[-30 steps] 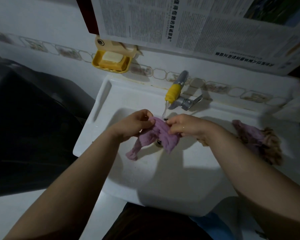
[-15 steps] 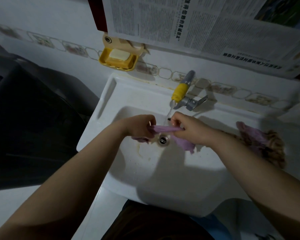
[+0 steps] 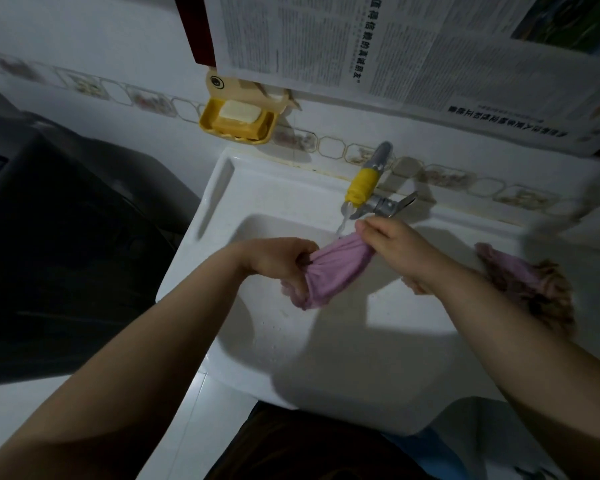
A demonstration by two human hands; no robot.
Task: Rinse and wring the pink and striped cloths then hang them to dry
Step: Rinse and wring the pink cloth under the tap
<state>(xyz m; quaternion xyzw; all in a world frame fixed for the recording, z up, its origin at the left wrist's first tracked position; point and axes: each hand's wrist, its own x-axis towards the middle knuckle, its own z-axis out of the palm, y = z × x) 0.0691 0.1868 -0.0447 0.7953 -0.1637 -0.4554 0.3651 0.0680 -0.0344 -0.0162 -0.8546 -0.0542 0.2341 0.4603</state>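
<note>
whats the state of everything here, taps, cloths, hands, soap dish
tap: running, a thin stream falls from its yellow spout
pink cloth: bunched over the basin, held at both ends
left hand: grips the cloth's lower end
right hand: grips the cloth's upper end by the stream
striped cloth: crumpled on the sink's right ledge, untouched
soap dish: on the wall, holds a pale bar
sink: spotted with drops

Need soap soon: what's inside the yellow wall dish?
A pale bar of soap lies in the yellow dish. Whatever is beneath the bar is hidden.
</note>
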